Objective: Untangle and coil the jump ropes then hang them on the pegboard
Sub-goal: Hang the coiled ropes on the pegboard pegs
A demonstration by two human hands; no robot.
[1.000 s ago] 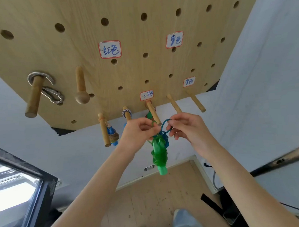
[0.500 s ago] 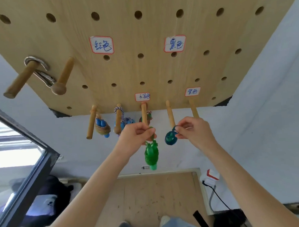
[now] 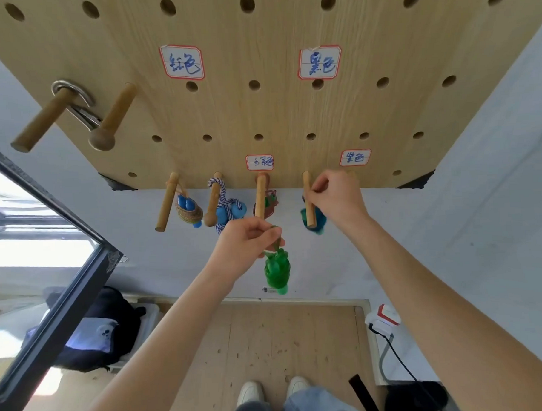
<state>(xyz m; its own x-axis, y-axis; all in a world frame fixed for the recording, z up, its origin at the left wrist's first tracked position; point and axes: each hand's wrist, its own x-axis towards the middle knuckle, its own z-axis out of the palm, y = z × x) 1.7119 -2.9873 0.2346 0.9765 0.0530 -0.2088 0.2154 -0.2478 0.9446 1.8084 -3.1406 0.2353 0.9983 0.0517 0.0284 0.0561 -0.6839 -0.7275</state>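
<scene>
The wooden pegboard fills the upper view, with a row of wooden pegs along its lower edge. My left hand pinches the cord of a coiled green jump rope, which dangles just below the peg under the green label. My right hand pinches the cord of a coiled blue jump rope at the neighbouring peg. The blue bundle hangs behind that peg, partly hidden by my hand. Whether its loop is over the peg I cannot tell.
Other coiled ropes hang on the left pegs: one with blue handles in a woven bundle, a striped one, and a dark one behind the green-label peg. A metal carabiner hangs upper left. A glass door stands left.
My hands have parted. The right hand carried the blue rope up and right to the fourth peg. The left hand kept the green rope below the third peg. My view tilted down.
</scene>
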